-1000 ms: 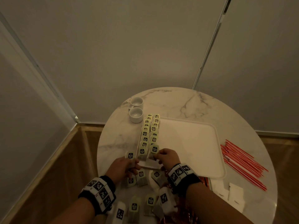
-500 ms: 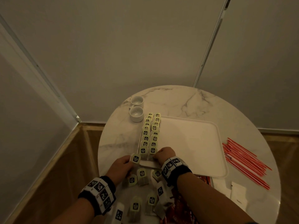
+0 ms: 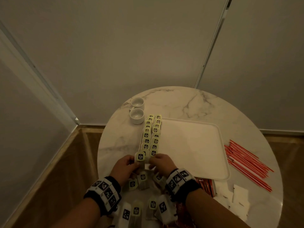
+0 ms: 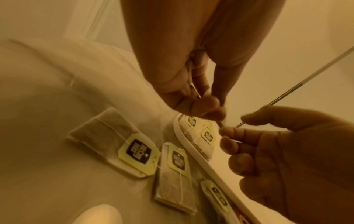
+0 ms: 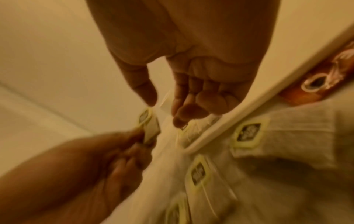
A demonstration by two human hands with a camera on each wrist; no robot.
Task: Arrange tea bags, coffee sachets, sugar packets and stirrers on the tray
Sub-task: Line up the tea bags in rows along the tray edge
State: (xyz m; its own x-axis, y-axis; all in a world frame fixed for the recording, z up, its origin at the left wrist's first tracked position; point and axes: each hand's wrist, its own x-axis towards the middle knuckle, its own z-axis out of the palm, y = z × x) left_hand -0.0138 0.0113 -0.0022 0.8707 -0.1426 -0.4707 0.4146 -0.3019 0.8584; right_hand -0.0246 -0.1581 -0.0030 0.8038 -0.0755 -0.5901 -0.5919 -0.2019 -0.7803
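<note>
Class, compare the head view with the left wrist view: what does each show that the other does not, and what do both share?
Only the head view shows the two white cups, the red stirrers and the sugar packets. Only the left wrist view shows the strings on the loose tea bags on the table. Both show the left hand pinching a tea bag at the tray corner, the right hand beside it.

The tray (image 3: 194,145) lies ahead and to the right of both hands. Two rows of tea bags (image 3: 151,134) run along its left edge, away from the left hand (image 3: 125,167). Loose tea bags (image 3: 139,181) lie between the wrists; stirrers (image 3: 246,162) are well right of the right hand (image 3: 162,163).
</note>
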